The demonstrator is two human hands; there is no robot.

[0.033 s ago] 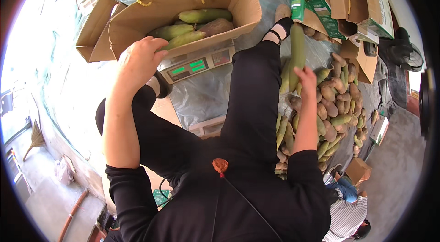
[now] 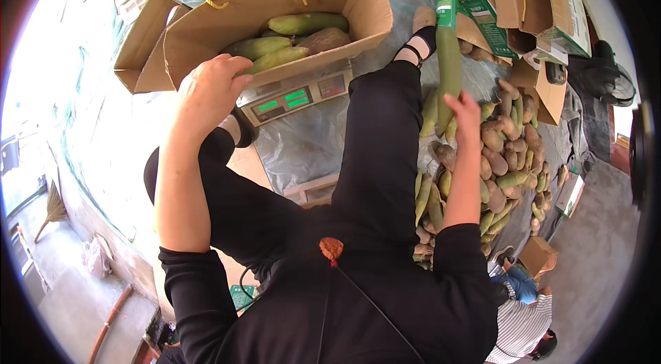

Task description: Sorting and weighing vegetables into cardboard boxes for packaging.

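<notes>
Loosely bent, the right hand (image 2: 466,115) has its thumb laid over the near part of a long green gourd (image 2: 449,64), its fingers along the right side; whether they pinch it or merely rest there cannot be told. From that hand, the gourd stretches away from the person, its long axis running nearly straight ahead, just right of the outstretched right leg (image 2: 377,130). Clearly the right hand is nearer; the left hand (image 2: 212,85) is well apart, at the near rim of an open carton (image 2: 258,2), fingers bent over the edge. Their tips are hard to make out against the green vegetables inside. The gourd's far end meets a green printed flap (image 2: 447,2), which may cover its tip; the right palm is hidden.
</notes>
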